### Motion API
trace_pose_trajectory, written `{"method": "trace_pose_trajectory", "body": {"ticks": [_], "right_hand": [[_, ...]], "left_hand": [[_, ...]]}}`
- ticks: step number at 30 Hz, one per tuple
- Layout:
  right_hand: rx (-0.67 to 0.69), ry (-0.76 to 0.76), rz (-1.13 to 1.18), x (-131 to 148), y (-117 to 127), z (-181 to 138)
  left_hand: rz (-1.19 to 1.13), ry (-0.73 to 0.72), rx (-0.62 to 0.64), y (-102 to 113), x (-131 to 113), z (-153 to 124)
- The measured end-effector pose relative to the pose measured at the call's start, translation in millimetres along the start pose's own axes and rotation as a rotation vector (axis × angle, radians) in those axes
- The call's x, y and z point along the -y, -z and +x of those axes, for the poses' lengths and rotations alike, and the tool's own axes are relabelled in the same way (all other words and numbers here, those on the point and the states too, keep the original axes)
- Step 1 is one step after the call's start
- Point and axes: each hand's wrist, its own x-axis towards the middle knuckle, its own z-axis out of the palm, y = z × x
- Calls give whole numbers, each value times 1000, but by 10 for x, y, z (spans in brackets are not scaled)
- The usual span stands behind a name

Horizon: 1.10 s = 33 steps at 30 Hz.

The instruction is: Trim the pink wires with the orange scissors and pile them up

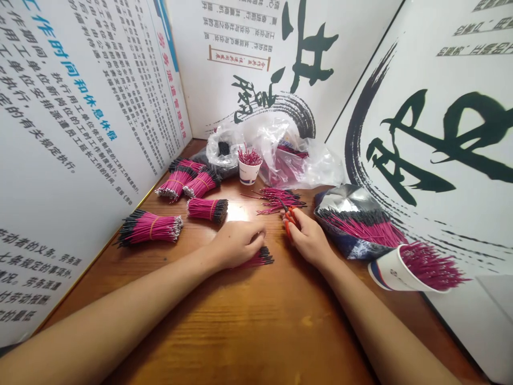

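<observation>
My left hand is closed, its fingers curled in towards the palm; what they pinch, if anything, is hidden. Magenta wires with black ends stick out from under it on the table. My right hand is closed around pliers with orange handles, whose dark tip points up and left. Just beyond that tip lies a loose pile of magenta wires. The gap between my two hands is small, and they do not touch.
Several banded wire bundles lie at left. A paper cup of wires stands at the back, beside a clear plastic bag. At right are an open bag of wires and a tilted cup. Printed panels enclose the wooden table.
</observation>
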Motion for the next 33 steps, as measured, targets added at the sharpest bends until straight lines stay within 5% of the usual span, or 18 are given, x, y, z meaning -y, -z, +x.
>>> {"method": "trace_pose_trajectory", "body": {"ticks": [20, 26, 33], "right_hand": [[7, 7, -35, 17, 9, -8], [71, 73, -111, 61, 21, -42], [77, 116, -41, 54, 28, -58]], "left_hand": [[26, -25, -6, 4, -6, 18], [-19, -156, -95, 6, 8, 17], [74, -207, 15, 46, -30, 21]]}}
